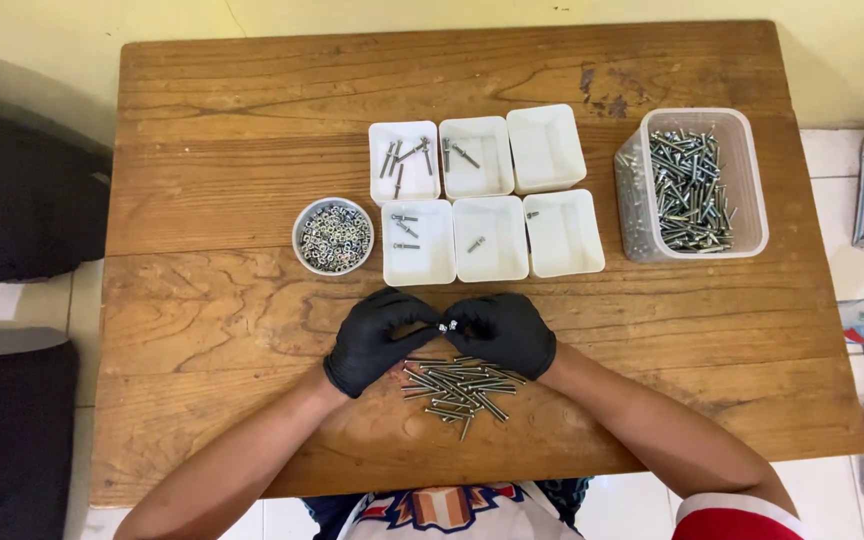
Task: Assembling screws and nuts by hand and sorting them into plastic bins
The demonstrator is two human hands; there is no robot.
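Scanning from the left edge of the wooden table [212,330], the first item is one round bowl [333,236] filled with small metal nuts. Next comes a block of six white trays [486,195], set in two rows of three. Back row: the left tray holds about six bolts, the middle tray two, the right tray none. Front row: the left tray holds three bolts, the middle one, the right one. That puts roughly thirteen pieces sorted.

Below the trays, the left hand [377,340] and the right hand [504,333], both in black gloves, meet at the fingertips. Both are pinched closed on one small bolt [446,326] held between them, just above the table; whether a nut is already on it cannot be told. Directly under the hands lies a loose pile of bolts [457,386], too tangled for an exact count, perhaps two dozen.

Far right stands one clear plastic tub [692,185], holding many more bolts. Judged from this, most of the stock remains unprocessed.
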